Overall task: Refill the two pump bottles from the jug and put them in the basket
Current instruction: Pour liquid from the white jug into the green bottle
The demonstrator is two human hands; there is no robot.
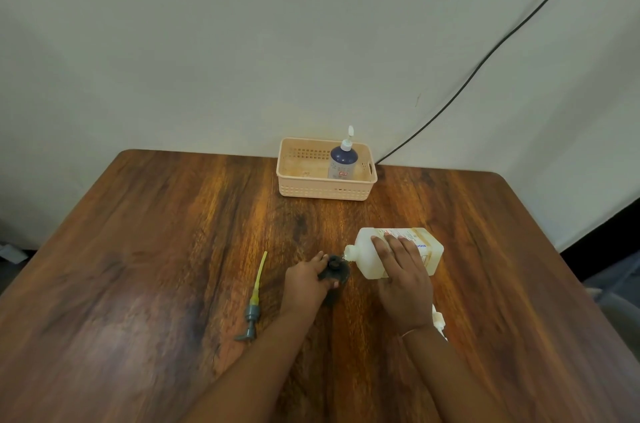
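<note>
Jug tipped over the dark bottle, both hands busy

The jug [363,246] is tilted on its side near the middle of the table [138,249], with its open mouth at the top of the dark bottle [336,267]. The right hand [403,277] lies over the jug with the fingers curled round its body. The left hand [304,280] grips the dark bottle from the left; the bottle is partly hidden by this hand and blurred, so its shape is hard to make out. To the left a pump head [254,301] with a yellow tube lies flat on the wood. The basket [325,196] stands at the far edge, with the blue pump bottle [343,161] upright in its right part. A white object [439,320] is half hidden behind the right wrist.
</note>
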